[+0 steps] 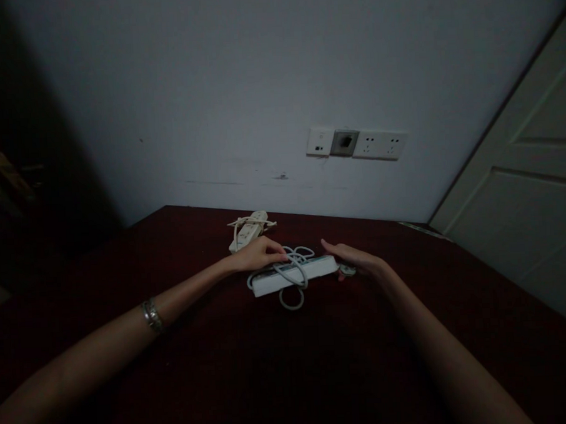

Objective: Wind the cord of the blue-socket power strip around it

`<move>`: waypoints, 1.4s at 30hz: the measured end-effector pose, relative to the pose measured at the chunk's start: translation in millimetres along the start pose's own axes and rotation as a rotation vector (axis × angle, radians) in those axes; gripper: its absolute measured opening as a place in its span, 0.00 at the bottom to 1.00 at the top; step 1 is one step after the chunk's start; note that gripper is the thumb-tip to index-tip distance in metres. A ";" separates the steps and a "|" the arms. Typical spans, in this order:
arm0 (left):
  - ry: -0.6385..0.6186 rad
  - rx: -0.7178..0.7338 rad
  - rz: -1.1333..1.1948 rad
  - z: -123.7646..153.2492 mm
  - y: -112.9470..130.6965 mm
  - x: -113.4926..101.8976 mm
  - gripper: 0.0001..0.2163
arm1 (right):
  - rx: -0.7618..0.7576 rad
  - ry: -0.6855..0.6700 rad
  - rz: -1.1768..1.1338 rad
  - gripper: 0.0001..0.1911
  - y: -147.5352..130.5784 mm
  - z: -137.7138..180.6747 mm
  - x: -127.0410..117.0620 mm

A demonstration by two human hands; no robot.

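Observation:
A white power strip [320, 268] lies slightly slanted on the dark red tabletop, with its pale grey cable [299, 275] looped loosely around and over it. My left hand [261, 253] reaches in from the left, its thumb and fingertips pinched on the cable above the strip. At the strip's right end is my right hand [357, 259], thumb stretched out and fingers curled beneath a small pale piece that looks like the plug [347, 270]. Dim light blurs the details of that grip. Behind my left hand rests a second, cream power strip [249, 231] wrapped in its own cord.
The dark red table [214, 365] meets a pale wall [213, 115] at its back edge. Wall sockets [378, 144] and a grey wall plate [344, 143] sit above the table. A white panelled door [535, 182] stands at the right.

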State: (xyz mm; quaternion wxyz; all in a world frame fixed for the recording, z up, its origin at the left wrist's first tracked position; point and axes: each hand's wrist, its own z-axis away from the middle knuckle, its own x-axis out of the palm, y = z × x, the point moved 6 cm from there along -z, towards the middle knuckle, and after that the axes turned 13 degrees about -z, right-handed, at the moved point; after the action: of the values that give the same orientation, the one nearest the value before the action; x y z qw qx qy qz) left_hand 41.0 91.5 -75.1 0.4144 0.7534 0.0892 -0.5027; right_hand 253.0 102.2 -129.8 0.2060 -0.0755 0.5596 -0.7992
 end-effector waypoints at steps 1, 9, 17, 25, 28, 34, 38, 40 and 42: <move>0.010 -0.012 -0.010 0.9 1.5 -0.4 0.11 | 0.020 0.000 0.027 0.30 -2.3 2.3 1.8; 0.141 -0.008 0.002 1.6 8.1 -6.6 0.09 | 0.073 -0.234 -0.001 0.25 -11.7 13.4 26.2; 0.374 -0.012 -0.167 -2.2 0.9 -31.7 0.08 | -0.100 -0.058 -0.274 0.19 -20.5 -2.4 30.7; 0.523 0.121 -0.517 3.4 39.7 -49.9 0.07 | -0.269 0.239 0.012 0.23 -61.3 12.9 30.6; 0.532 0.187 -0.641 5.8 53.1 -41.6 0.08 | -0.360 0.320 0.082 0.26 -67.1 12.7 29.2; 0.652 -0.091 -0.260 0.1 25.3 -47.2 0.09 | -0.609 0.344 0.141 0.25 -75.6 9.4 31.3; 0.680 -0.320 0.144 -7.9 -7.8 -46.7 0.07 | -0.778 0.441 0.316 0.25 -82.8 18.2 33.8; 0.652 -0.417 0.410 -11.0 -22.6 -39.7 0.06 | -0.852 0.485 0.449 0.23 -85.9 24.9 38.2; 0.584 -0.503 0.705 -14.2 -34.1 -27.3 0.06 | -0.920 0.532 0.586 0.22 -88.5 31.7 43.8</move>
State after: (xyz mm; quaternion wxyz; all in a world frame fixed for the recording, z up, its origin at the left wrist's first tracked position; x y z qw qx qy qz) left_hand 18.8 131.2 -68.4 0.6845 0.7237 0.0597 -0.0647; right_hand 202.9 82.3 -41.2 0.2168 0.2028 0.8774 -0.3768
